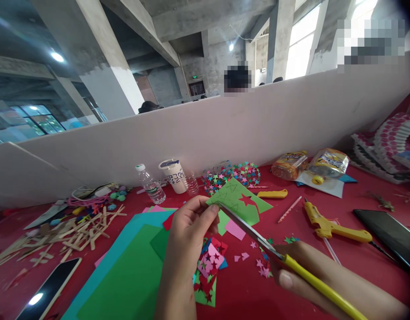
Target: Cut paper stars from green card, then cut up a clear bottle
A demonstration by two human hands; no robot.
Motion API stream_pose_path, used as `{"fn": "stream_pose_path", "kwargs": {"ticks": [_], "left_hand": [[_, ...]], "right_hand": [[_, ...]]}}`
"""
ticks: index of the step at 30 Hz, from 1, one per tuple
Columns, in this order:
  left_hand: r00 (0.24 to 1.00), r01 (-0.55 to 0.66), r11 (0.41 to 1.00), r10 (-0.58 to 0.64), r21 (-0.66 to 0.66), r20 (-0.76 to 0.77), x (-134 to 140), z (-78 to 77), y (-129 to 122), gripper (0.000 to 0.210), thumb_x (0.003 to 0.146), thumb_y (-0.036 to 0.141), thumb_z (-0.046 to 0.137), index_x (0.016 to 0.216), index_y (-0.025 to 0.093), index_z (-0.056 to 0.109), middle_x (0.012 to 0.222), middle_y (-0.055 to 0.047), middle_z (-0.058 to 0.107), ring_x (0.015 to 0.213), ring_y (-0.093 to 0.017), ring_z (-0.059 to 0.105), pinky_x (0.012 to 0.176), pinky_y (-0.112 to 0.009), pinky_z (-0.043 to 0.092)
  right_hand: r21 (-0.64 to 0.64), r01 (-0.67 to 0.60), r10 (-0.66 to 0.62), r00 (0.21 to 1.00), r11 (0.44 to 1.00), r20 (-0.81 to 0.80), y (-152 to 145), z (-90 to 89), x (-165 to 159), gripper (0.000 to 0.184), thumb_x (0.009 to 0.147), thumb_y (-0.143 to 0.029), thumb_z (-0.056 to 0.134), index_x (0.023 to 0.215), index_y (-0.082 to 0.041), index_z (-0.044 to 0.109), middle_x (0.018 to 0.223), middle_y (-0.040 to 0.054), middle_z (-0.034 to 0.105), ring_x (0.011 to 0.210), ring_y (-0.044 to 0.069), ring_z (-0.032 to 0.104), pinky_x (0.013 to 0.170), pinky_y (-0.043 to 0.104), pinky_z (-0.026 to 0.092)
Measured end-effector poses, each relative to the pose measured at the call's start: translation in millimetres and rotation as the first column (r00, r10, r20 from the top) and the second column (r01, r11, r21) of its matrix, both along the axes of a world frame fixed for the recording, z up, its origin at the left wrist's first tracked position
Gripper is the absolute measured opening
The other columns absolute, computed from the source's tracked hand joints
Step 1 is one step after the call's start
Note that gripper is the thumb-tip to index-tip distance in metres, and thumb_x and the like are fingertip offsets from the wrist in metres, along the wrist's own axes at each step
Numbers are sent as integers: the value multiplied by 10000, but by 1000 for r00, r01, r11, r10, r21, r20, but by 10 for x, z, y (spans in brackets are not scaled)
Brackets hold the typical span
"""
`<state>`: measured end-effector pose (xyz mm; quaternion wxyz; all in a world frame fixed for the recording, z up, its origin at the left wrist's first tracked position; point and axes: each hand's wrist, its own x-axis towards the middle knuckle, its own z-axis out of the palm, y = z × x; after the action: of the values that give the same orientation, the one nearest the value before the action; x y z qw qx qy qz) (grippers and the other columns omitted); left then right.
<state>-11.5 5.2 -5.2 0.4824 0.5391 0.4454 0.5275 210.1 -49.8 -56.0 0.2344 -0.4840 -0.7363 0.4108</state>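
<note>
My left hand (pixel 196 226) pinches the left corner of a light green paper sheet (pixel 236 202) between thumb and fingers. Star outlines are drawn on the sheet, and a star-shaped hole with a cut slit shows the red table through it. My right hand (pixel 311 271) is closed around the yellow handles of a pair of scissors (pixel 258 238), whose blades reach to the sheet near my left thumb. Under my hands lie colored paper scraps with star cutouts (pixel 209 262). Loose pink paper stars (pixel 264 268) lie beside the right hand.
Green paper (pixel 125 271) lies left on blue sheets, near a phone (pixel 51 289) and wooden sticks (pixel 91 226). Along the white partition (pixel 205 138) stand a water bottle (pixel 150 184) and a cup (pixel 174 175). Rightward are a yellow glue gun (pixel 334 226), a cutter (pixel 273 194) and a tablet (pixel 388 235).
</note>
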Motion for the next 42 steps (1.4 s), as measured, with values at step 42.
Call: {"fn": "stream_pose_path", "kwargs": {"ticks": [42], "left_hand": [[999, -1, 1000, 1, -12, -39, 12, 37, -27, 142, 762, 268, 643, 667, 172, 601, 545, 36, 533, 481, -66, 476, 490, -183, 383]], "right_hand": [[-67, 126, -129, 991, 990, -46, 4, -4, -23, 588, 762, -757, 486, 668, -184, 577, 604, -28, 449, 542, 114, 371, 465, 198, 356]]}}
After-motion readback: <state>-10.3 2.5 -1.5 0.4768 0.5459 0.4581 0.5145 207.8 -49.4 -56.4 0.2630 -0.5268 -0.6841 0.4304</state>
